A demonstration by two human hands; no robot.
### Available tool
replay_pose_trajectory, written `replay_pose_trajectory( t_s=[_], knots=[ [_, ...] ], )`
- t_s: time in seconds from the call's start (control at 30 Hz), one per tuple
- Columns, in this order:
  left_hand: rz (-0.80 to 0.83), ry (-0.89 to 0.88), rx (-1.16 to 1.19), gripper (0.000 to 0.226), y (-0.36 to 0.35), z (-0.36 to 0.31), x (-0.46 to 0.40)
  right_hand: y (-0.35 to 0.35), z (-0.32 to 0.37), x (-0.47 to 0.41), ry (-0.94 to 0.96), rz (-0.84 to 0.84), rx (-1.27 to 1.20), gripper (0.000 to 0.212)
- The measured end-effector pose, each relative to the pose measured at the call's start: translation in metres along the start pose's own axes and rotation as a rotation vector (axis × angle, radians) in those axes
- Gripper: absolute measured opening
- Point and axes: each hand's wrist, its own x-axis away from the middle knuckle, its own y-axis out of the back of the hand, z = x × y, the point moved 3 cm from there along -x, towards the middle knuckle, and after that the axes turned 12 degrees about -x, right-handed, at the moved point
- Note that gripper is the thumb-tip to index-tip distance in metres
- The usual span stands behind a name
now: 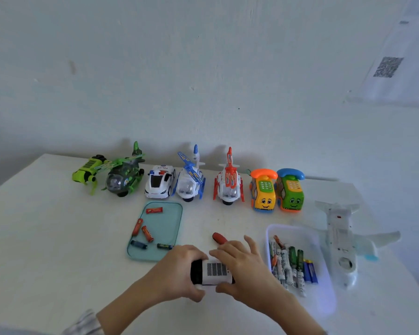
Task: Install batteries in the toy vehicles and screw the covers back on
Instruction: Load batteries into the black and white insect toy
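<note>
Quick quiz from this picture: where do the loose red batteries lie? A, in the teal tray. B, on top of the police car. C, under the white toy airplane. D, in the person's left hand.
A: three red batteries lie inside the teal tray, beside two dark ones, in front of the police car.

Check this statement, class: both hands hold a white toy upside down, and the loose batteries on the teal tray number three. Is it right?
Not quite. The head view shows five batteries on the teal tray, not three. Both the left hand and right hand do hold the white toy.
</note>
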Motion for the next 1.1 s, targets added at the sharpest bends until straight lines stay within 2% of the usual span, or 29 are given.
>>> replay_pose_trajectory(
  t_s=[0.13, 0.3, 0.4, 0.63, 0.8, 1.1],
  knots=[
    [-0.026, 0.005, 0.08, 0.058, -0.007, 0.001, 0.001, -0.006, -0.003, 0.002, -0.002, 0.061, -0.034, 0.071],
    [-0.04, 0.036, 0.114, 0.08, -0.019, 0.003, 0.008, -0.008, -0.005, 0.0, -0.003, 0.067, -0.039, 0.069],
    [-0.071, 0.047, 0.098, 0.076, -0.03, 0.003, 0.008, -0.011, -0.009, -0.003, 0.055, 0.033, -0.053, 0.061],
    [-0.195, 0.076, 0.098, 0.071, -0.04, 0.009, 0.007, -0.02, -0.014, -0.004, 0.151, -0.058, 0.029, 0.057],
    [-0.202, 0.073, 0.087, 0.064, -0.041, 0.009, 0.004, -0.022, -0.015, -0.005, 0.161, -0.091, 0.083, 0.054],
    [-0.155, 0.084, 0.066, 0.065, -0.042, 0.011, 0.0, -0.02, -0.011, -0.006, 0.185, -0.104, 0.162, 0.049]
  ],
)
